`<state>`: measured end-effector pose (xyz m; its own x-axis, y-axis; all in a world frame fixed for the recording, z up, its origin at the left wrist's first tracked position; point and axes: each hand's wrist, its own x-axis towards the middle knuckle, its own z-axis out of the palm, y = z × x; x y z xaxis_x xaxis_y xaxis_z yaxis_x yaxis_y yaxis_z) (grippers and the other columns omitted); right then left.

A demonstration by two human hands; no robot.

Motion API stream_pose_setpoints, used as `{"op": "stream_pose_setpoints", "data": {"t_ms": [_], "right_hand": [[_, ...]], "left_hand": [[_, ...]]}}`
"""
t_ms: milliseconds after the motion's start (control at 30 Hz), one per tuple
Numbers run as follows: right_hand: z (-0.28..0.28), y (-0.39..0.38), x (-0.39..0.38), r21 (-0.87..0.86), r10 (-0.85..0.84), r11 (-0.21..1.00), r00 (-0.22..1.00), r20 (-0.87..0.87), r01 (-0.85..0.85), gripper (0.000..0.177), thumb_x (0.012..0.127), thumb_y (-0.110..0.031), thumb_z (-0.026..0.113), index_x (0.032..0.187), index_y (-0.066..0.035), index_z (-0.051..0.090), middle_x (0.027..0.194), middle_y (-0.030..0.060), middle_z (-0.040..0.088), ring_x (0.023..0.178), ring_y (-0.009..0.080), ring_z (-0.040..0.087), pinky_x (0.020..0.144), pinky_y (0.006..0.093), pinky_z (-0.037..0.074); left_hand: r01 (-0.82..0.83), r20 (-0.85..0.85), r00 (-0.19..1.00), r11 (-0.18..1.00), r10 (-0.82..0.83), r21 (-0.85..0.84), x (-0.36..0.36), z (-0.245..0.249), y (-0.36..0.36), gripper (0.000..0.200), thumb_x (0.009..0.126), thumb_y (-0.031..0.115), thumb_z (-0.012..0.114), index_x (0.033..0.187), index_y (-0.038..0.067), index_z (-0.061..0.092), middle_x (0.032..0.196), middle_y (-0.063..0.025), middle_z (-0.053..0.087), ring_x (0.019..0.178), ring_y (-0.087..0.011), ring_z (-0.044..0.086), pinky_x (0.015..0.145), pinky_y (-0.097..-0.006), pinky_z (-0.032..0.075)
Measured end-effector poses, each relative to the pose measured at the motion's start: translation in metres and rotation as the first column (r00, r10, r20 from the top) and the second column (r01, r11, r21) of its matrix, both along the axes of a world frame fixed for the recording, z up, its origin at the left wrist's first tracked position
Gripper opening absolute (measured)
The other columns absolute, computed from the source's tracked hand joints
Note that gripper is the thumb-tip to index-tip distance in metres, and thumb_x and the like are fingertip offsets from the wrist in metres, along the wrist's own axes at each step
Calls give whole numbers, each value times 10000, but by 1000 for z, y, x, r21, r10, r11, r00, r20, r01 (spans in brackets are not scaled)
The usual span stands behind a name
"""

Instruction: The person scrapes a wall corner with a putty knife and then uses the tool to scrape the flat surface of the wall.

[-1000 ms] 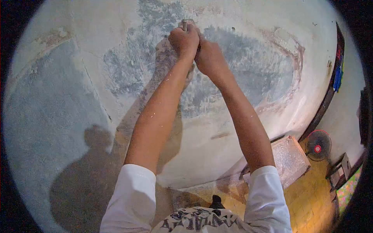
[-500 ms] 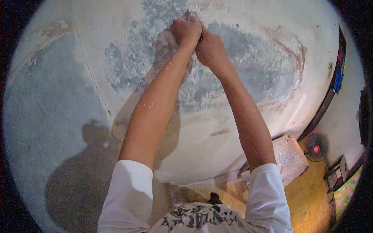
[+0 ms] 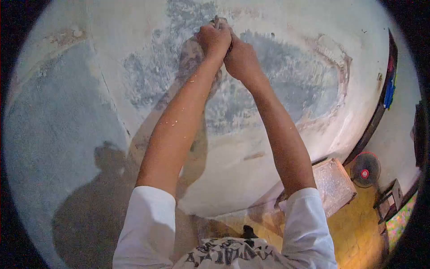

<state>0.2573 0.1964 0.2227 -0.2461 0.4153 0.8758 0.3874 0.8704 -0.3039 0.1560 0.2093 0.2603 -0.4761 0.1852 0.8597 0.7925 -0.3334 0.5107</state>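
Note:
Both arms are raised towards a wall with worn, peeling paint. My left hand [image 3: 215, 41] is closed round a tool that looks like a scraper [image 3: 219, 21], whose greyish end shows just above the fingers. My right hand [image 3: 242, 58] presses against the left from below and to the right, closed on the same tool; most of its fingers and the handle are hidden. Around the hands lies a mottled blue-grey patch [image 3: 295, 76] of wall with pale, rough edges. Small pale flakes cling to my left forearm.
A plastic-wrapped box [image 3: 333, 186] stands low on the right, beside a round fan [image 3: 365, 169] with a red rim. Further right is a small dark wooden piece of furniture [image 3: 389, 201] on the yellow floor [image 3: 354, 228]. My shadow [image 3: 94, 210] falls on the lower left wall.
My two hands and the scraper have shifted slightly down in view, still held together. The wall also sits a little lower and to the right in the picture.

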Motion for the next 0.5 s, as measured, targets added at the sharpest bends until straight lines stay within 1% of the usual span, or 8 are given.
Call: {"op": "stream_pose_setpoints", "data": {"t_ms": [67, 100, 200, 267, 300, 367, 433, 500], "right_hand": [[9, 3, 1, 105, 26, 994, 999, -29, -23, 481, 908, -195, 536, 1375, -96, 479, 968, 292, 663, 933, 507, 614, 822, 561, 500], [9, 3, 1, 75, -1, 997, 1000, -19, 2, 481, 907, -196, 539, 1373, -93, 479, 973, 291, 662, 935, 506, 613, 821, 560, 501], [0, -1, -1, -10, -34, 999, 999, -2, 34, 478, 903, -195, 547, 1365, -88, 482, 989, 291, 659, 942, 505, 612, 820, 558, 501], [-6, 0, 3, -55, -12, 998, 1000, -1, 12, 473, 900, -191, 553, 1358, -92, 488, 998, 292, 656, 947, 506, 610, 822, 558, 501], [2, 5, 2, 11, -12, 1000, 1000, -13, 12, 470, 898, -186, 553, 1356, -99, 493, 1003, 292, 655, 950, 507, 607, 825, 559, 499], [12, 16, -1, 120, -13, 993, 999, -30, 17, 466, 895, -177, 553, 1353, -112, 502, 1013, 293, 653, 956, 509, 603, 830, 561, 496], [10, 10, 1, 80, -2, 997, 998, -61, 7, 433, 896, -176, 553, 1322, -110, 526, 1017, 292, 652, 961, 511, 597, 832, 560, 494], [6, 3, 4, 51, 11, 999, 998, -57, -8, 410, 895, -176, 556, 1298, -102, 542, 1021, 292, 652, 971, 508, 595, 836, 558, 493]], "left_hand": [[40, 58, 997, 999, -40, 0, 5, 14, -2, 412, 823, 340, 674, 805, -70, 702, 804, -305, 675, 849, -444, 686, 808, -508, 532], [58, 89, 994, 998, -58, 4, 5, 19, 2, 419, 823, 346, 676, 805, -71, 701, 804, -303, 676, 846, -443, 686, 809, -509, 531], [-45, 23, 999, 998, 46, -45, 3, 6, 7, 414, 812, 336, 681, 796, -78, 698, 829, -308, 679, 839, -437, 691, 805, -503, 533], [12, 37, 999, 1000, -11, -9, 5, 3, 3, 426, 816, 340, 674, 796, -85, 695, 833, -316, 676, 850, -441, 689, 808, -501, 533], [46, 45, 998, 999, -46, 13, 8, 6, 0, 432, 817, 342, 670, 797, -89, 693, 835, -320, 674, 856, -444, 687, 809, -499, 532], [63, 67, 996, 998, -60, -31, 9, 25, -3, 445, 823, 355, 664, 800, -88, 694, 828, -322, 672, 857, -451, 684, 811, -501, 533], [69, 66, 996, 997, -66, -39, 11, 26, -1, 461, 826, 372, 659, 805, -87, 696, 824, -325, 669, 858, -458, 682, 812, -503, 533], [50, 39, 998, 999, -49, -20, 6, 8, 1, 479, 826, 391, 655, 811, -86, 698, 821, -328, 668, 859, -463, 680, 811, -505, 531]]}}
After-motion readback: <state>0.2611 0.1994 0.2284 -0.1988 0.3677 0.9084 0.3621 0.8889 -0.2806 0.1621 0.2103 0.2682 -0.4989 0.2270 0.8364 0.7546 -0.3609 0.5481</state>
